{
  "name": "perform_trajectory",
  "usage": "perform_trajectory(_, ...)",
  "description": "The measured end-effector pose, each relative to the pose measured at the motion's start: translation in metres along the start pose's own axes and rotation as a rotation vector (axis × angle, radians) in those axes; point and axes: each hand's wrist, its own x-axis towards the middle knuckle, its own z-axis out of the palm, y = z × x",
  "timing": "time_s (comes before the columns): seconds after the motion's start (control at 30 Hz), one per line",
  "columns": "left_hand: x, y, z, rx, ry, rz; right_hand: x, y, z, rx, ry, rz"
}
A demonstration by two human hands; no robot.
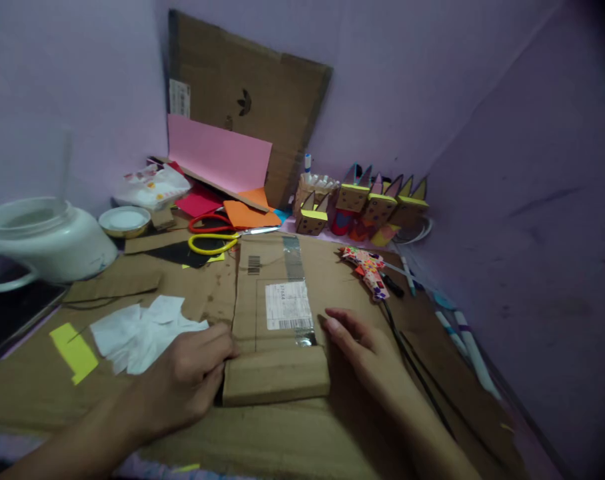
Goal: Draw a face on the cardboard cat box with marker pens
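Observation:
A long strip of brown cardboard point(282, 280) with a white shipping label point(287, 305) and clear tape lies in front of me, its near end folded over into a thick flap point(276, 377). My left hand point(187, 377) is curled against the flap's left edge, fingers pressed on the fold. Flat on the cardboard at the flap's right edge rests my right hand point(362, 350), its fingers stretched out toward the label.
Scissors with red and yellow handles point(217, 233) lie behind the strip. Crumpled white paper point(142, 330) and a yellow slip point(74, 351) sit at left. A white jug point(47, 240) stands far left. Small cardboard figures point(372, 203) line the back wall, pens point(457, 327) at right.

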Motion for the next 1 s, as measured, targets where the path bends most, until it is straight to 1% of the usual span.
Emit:
perform_trajectory(0.13, 0.000, -0.002, 0.002, -0.008, -0.041, 0.009, 0.010, -0.002, 0.015, -0.008, -0.115, 0.005)
perform_trajectory(0.2, 0.000, -0.002, 0.001, -0.015, -0.047, 0.008, 0.013, -0.004, 0.019, -0.026, -0.122, 0.023)
perform_trajectory(0.23, 0.001, -0.002, 0.001, -0.011, -0.043, 0.008, 0.013, -0.006, 0.020, 0.003, -0.112, 0.032)
perform_trajectory(0.3, 0.001, 0.000, 0.000, 0.015, -0.019, 0.042, 0.011, -0.008, 0.022, 0.168, -0.106, 0.045)
perform_trajectory(0.4, 0.002, 0.004, 0.000, 0.136, 0.053, 0.118, 0.005, -0.011, 0.028, 0.562, -0.176, 0.040)
perform_trajectory(0.43, 0.002, 0.005, 0.000, 0.176, 0.087, 0.125, 0.002, -0.012, 0.030, 0.670, -0.193, 0.024)
perform_trajectory(0.5, 0.003, 0.008, -0.002, 0.186, 0.149, 0.090, -0.002, -0.014, 0.034, 0.804, -0.171, -0.031)
perform_trajectory(0.57, 0.002, 0.009, -0.005, 0.088, 0.176, 0.023, -0.004, -0.015, 0.038, 0.842, -0.099, -0.086)
perform_trajectory(0.63, 0.000, 0.010, -0.010, -0.039, 0.156, -0.054, -0.004, -0.016, 0.039, 0.839, -0.031, -0.117)
perform_trajectory(0.67, 0.000, 0.010, -0.012, -0.107, 0.150, -0.115, -0.004, -0.018, 0.039, 0.837, -0.006, -0.126)
perform_trajectory(0.7, 0.001, 0.010, -0.013, -0.187, 0.164, -0.200, -0.004, -0.019, 0.039, 0.837, 0.011, -0.130)
perform_trajectory(0.77, 0.007, 0.012, -0.014, -0.423, 0.248, -0.422, -0.003, -0.023, 0.038, 0.823, 0.045, -0.136)
perform_trajectory(0.83, 0.021, 0.016, -0.013, -0.736, 0.338, -0.637, -0.002, -0.027, 0.037, 0.780, 0.091, -0.153)
perform_trajectory(0.87, 0.031, 0.018, -0.011, -0.886, 0.349, -0.712, -0.001, -0.029, 0.038, 0.757, 0.112, -0.166)
perform_trajectory(0.93, 0.051, 0.023, -0.008, -1.122, 0.296, -0.809, 0.004, -0.034, 0.039, 0.735, 0.140, -0.203)
perform_trajectory(1.0, 0.068, 0.026, -0.005, -1.245, 0.243, -0.847, 0.011, -0.037, 0.042, 0.753, 0.140, -0.242)
